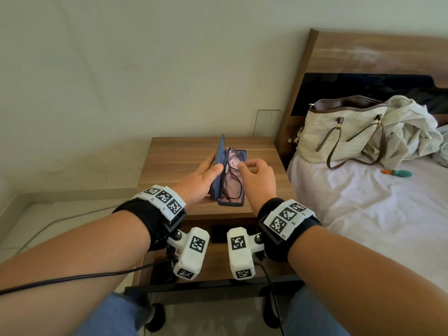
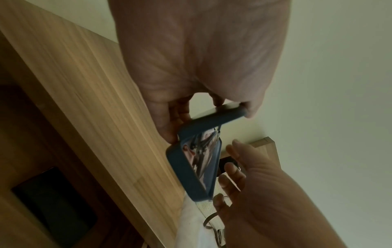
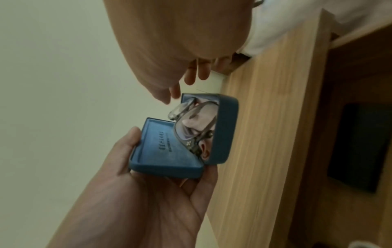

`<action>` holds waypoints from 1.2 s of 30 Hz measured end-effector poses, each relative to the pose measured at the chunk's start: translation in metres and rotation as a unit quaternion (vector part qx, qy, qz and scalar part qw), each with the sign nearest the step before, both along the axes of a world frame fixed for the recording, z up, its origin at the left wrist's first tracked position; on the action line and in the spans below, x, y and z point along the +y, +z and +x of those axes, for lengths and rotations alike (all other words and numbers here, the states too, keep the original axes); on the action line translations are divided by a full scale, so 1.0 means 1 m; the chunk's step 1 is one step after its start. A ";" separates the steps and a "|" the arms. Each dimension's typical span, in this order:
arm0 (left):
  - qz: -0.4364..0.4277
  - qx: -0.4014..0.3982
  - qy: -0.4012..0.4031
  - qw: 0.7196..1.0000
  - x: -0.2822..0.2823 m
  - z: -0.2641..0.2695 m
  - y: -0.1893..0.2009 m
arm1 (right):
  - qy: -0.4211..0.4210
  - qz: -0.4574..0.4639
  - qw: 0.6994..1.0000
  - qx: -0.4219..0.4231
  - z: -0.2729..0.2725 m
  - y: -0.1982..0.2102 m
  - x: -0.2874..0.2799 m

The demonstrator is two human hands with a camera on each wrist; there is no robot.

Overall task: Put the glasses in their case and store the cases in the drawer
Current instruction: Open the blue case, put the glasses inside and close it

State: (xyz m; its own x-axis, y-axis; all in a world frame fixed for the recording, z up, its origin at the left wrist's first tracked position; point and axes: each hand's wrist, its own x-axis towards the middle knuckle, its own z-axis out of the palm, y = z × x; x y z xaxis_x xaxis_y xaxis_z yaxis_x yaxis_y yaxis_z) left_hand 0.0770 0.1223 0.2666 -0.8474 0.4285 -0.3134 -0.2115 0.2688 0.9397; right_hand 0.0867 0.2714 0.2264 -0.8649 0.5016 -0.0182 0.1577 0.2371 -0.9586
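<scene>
My left hand (image 1: 206, 178) holds an open blue glasses case (image 1: 219, 163) above the wooden nightstand (image 1: 169, 154), thumb on the raised lid and fingers under the base. Dark-framed glasses (image 1: 232, 183) lie folded in the base on a pink cloth. In the right wrist view the glasses (image 3: 195, 120) lean partly out of the case (image 3: 224, 130). My right hand (image 1: 244, 166) hovers at the glasses' far rim, its fingertips (image 3: 176, 94) just off the frame, holding nothing. The drawer front with a dark handle recess (image 1: 219, 234) sits below the nightstand top.
A bed (image 1: 363, 214) with a white sheet stands to the right, carrying a woven handbag (image 1: 339, 134), a crumpled cloth (image 1: 407, 127) and a small orange-and-teal object (image 1: 397, 173). A cable (image 1: 60, 221) runs along the floor at left. A black bar (image 1: 218, 284) crosses below the drawer.
</scene>
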 end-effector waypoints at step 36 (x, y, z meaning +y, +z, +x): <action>0.022 0.021 0.002 1.000 0.007 0.010 -0.003 | 0.055 0.156 0.983 -0.085 -0.009 0.001 -0.004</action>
